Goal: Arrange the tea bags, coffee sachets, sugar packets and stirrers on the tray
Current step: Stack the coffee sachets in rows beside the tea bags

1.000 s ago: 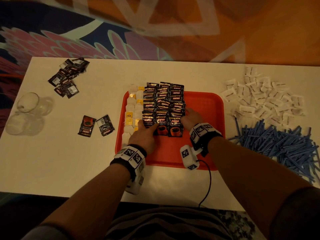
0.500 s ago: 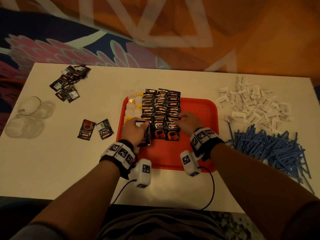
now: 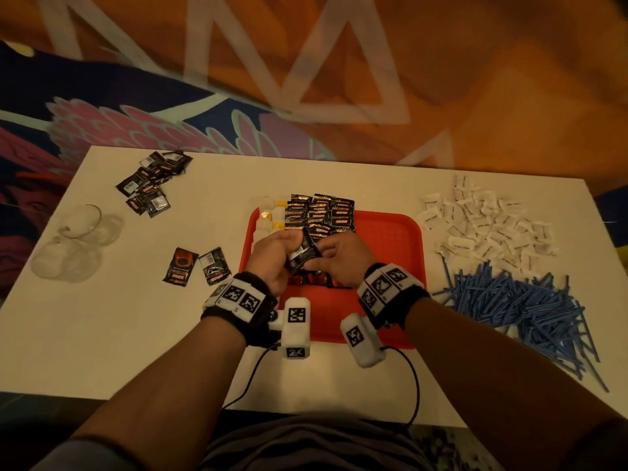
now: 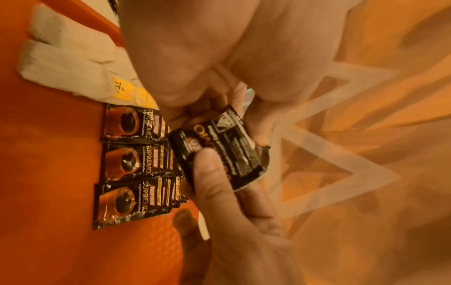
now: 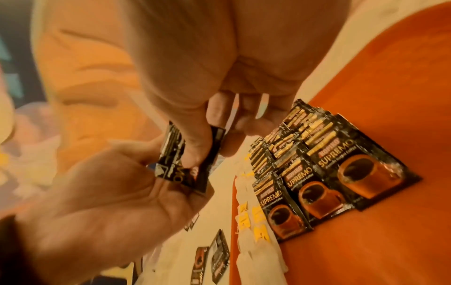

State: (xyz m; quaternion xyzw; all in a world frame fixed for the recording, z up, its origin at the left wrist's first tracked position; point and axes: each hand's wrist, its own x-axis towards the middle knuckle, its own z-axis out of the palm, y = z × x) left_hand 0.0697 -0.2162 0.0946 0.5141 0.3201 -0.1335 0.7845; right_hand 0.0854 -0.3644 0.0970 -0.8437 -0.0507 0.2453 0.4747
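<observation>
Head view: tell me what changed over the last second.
Both hands left the sachet rows. The left hand picked one sachet up off the tray; the right hand joined the grip. Sugar packets, stirrers and loose sachets stayed put.

Head overhead — wrists close, tray [image 3: 390, 232] shared

Both hands [image 3: 272, 256] [image 3: 343, 260] raised; fingers [image 4: 207, 173] pinching together
</observation>
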